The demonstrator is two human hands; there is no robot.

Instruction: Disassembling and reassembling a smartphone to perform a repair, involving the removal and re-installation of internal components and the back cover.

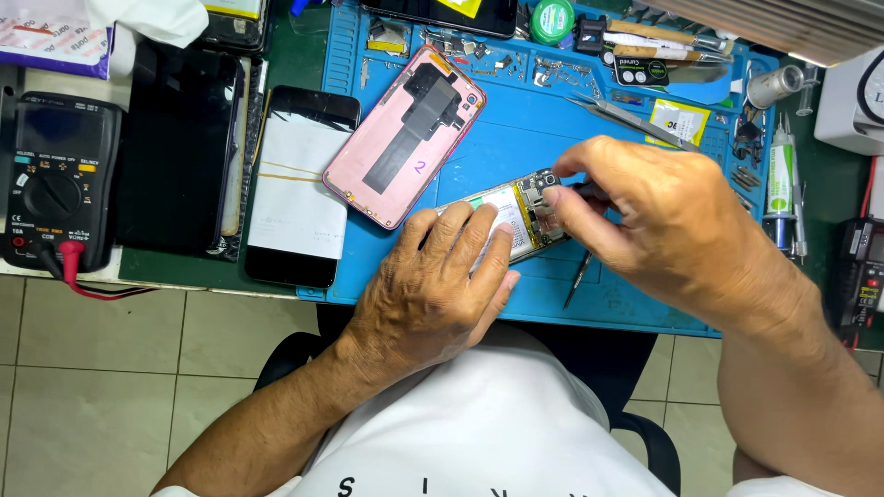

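Head cam, looking straight down at a blue repair mat (479,156). Opened phone (516,216), back cover off, lies near mat centre; long axis runs approx 8 o'clock to 2 o'clock, camera end pointing to 2. White battery shows mid-body, circuit board at the upper end.

L hand (433,285) comes in from 6–7 o'clock and lies flat over the phone's lower end, fingers (470,230) spread and pressing down, not wrapped around anything. It covers the 8 o'clock half, so that end is hidden.

R hand (672,221) comes in from 4 o'clock, fingers pinched at the board end, touching it. Looks closed on sth small, poss. a thin tool; a dark thin shaft (578,279) shows just below the hand, but can't tell if it's held or lying on the mat. R hand is the nearer one to the camera end; L is nearer the battery end.

Pink back cover (405,133) lies inside-up at 10–11 o'clock of the phone, apart from it, roughly parallel. Tweezers (631,120) at 1 o'clock, near R hand. Black phone w/ paper on screen (299,184) at 9 o'clock, multimeter (55,179) far at 9.
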